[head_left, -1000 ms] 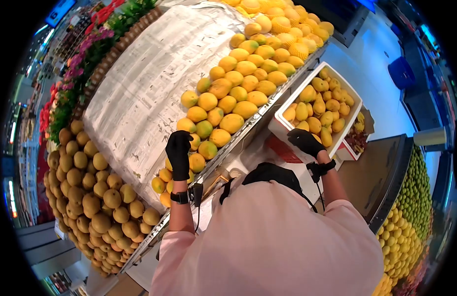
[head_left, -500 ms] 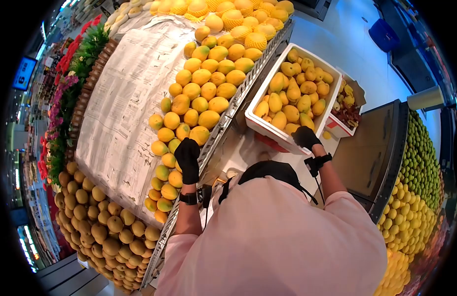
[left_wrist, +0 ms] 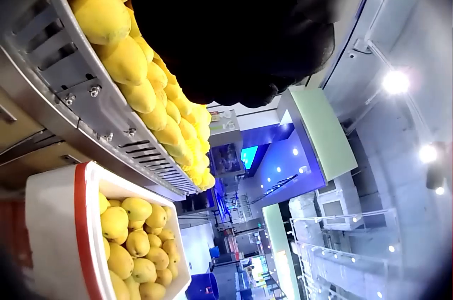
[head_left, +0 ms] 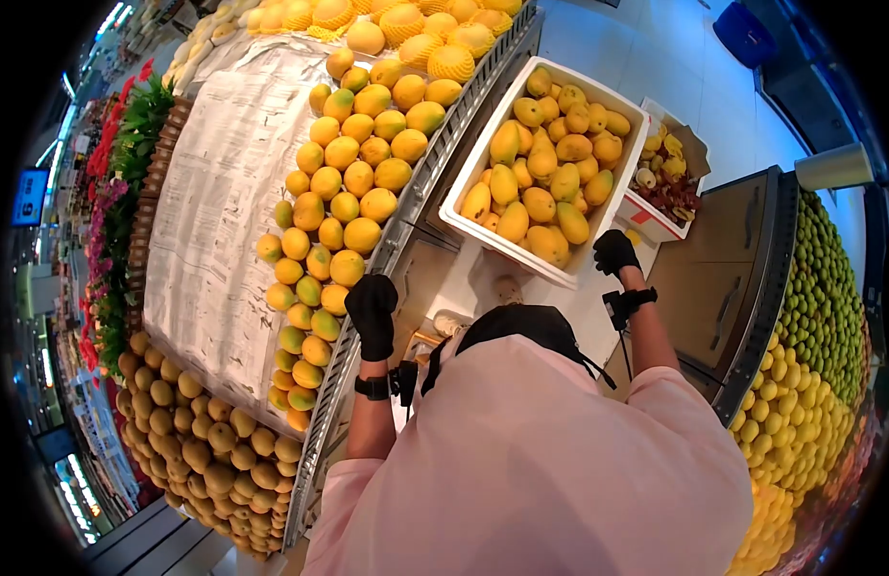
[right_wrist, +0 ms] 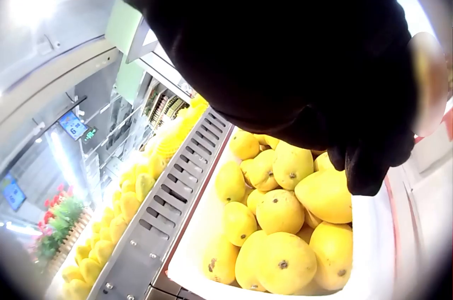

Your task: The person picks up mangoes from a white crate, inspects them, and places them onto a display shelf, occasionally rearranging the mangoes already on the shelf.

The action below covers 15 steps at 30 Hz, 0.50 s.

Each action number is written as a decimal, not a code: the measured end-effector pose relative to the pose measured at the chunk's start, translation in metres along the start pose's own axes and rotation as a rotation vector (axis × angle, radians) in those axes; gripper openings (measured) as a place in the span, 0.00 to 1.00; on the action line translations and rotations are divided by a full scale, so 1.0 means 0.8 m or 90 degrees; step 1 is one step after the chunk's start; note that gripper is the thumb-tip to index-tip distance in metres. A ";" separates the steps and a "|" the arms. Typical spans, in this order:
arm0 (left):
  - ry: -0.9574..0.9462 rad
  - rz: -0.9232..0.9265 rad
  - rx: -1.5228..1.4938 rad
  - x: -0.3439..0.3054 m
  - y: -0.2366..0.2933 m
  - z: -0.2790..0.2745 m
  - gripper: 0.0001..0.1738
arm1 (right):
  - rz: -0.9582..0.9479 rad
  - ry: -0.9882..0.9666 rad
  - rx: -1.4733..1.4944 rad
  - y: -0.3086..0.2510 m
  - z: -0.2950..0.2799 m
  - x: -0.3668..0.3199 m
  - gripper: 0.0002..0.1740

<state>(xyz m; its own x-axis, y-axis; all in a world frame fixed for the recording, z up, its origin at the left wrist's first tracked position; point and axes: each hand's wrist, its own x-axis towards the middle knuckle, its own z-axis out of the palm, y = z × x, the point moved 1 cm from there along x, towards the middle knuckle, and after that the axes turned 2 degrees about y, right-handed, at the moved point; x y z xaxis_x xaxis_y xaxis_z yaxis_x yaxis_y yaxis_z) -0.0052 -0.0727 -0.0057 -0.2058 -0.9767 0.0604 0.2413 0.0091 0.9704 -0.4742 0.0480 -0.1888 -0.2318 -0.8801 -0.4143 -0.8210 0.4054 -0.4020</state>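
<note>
Fruit display, lined with pale sheeting, occupies the left side of the head view; brown round fruit is piled at its lower end and netted yellow fruit at its upper end. Yellow mangoes, some greenish, lie in rows along the slotted metal rail. White box stands on your right of the rail, filled with more mangoes; a smaller carton sits beside it. Your left hand, black-gloved, is at the rail, fingers loosely curled around nothing; the nearest display mangoes are just beyond it, toward the sheeting. Your right hand, also gloved, is near the box's closest right corner, fingers loosely bent, gripping nothing; the boxed mangoes lie to its left and ahead. Contact between this hand and the rim: cannot be determined.
</note>
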 end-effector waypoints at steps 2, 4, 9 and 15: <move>-0.016 0.033 0.054 -0.001 0.004 0.014 0.21 | 0.198 0.017 0.289 -0.007 -0.013 -0.003 0.10; -0.009 0.044 0.072 -0.006 0.002 0.024 0.21 | 0.165 0.030 0.292 -0.015 -0.030 -0.009 0.11; 0.038 0.055 0.084 -0.011 -0.007 0.045 0.20 | 0.191 -0.037 0.264 -0.032 -0.058 -0.004 0.15; 0.143 0.112 0.305 -0.012 -0.002 0.068 0.20 | -0.020 0.042 0.412 0.026 -0.004 0.031 0.11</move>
<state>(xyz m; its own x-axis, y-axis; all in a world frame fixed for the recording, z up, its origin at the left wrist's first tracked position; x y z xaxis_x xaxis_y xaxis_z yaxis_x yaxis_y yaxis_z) -0.0549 -0.0514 0.0045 0.0177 -0.9728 0.2310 -0.2156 0.2219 0.9509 -0.4984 0.0341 -0.2049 -0.2617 -0.8987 -0.3520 -0.3516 0.4284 -0.8324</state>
